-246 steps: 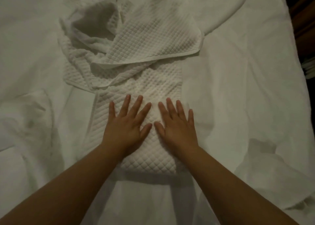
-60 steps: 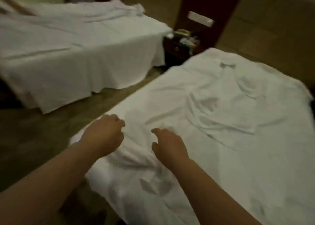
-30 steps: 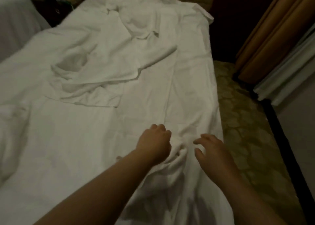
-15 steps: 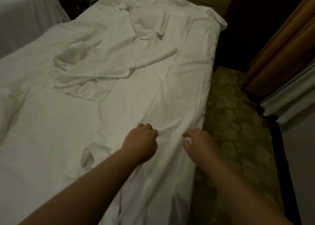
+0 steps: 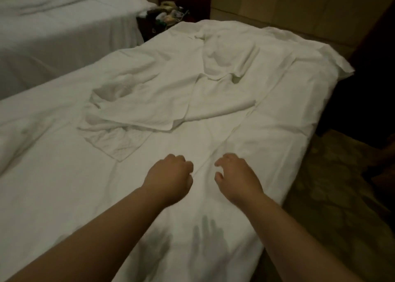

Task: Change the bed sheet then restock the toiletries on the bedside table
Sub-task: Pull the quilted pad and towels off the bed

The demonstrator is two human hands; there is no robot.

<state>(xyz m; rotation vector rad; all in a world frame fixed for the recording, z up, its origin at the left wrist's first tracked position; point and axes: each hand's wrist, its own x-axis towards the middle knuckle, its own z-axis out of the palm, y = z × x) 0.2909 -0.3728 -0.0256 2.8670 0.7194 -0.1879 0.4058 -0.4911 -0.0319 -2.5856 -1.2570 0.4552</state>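
A: Item one, bed sheet (image 5: 64, 185)?

B: White, spread over the near bed, creased. A long ridge is seen running from between the hands toward the far right corner. A loose, rumpled white cloth (image 5: 149, 102) is laid on its middle, with a second bunched piece (image 5: 228, 55) nearer the head end.

A: Hands?

B: Left hand (image 5: 171, 178) is held over the sheet with fingers curled under into a loose fist; whether cloth is pinched inside cannot be told. Right hand (image 5: 237, 174) is placed just beside it, thumb and fingers bent and set apart like a claw, nothing clearly gripped. Their shadows are cast on the sheet below.

A: Edges and room?

B: The sheet's right edge is draped over the mattress side down to a patterned carpet (image 5: 333, 196), where an open strip of floor is noted. At the left, a gap is kept between this bed and a second bed (image 5: 64, 29), also covered in white.

A: Bedside table (image 5: 149, 28)?

B: Dark, set between the two beds at the head end. Toiletries (image 5: 168, 14) are heaped on top; individual pieces are too blurred to be named.

A: Hidden or cut off?

B: The far right is lost in darkness. The second bed is cropped by the frame.
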